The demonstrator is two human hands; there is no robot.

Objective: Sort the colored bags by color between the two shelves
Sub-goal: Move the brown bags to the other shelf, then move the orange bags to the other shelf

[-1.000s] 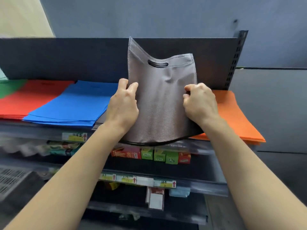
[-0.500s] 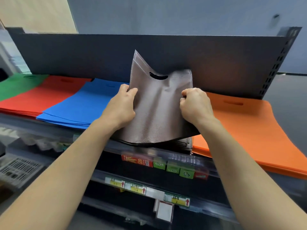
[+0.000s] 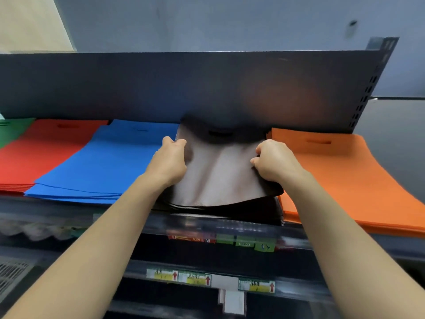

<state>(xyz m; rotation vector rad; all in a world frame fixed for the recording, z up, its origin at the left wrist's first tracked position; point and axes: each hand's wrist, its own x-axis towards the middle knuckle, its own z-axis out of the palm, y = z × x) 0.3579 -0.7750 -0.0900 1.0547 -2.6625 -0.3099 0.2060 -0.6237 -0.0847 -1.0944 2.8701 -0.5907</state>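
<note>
Left edge crops the green bags (image 3: 14, 131); price labels (image 3: 208, 279) are blurred.

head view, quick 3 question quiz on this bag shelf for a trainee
1. True or false: the left hand and the right hand both grip the grey bag.
2. Which colour of stack lies just beyond the right hand? A red, B orange, C green.
3. Fill in: the stack next to the left hand is ____.
Key: 1 true; 2 B, the orange stack; 3 blue, the blue stack.
</note>
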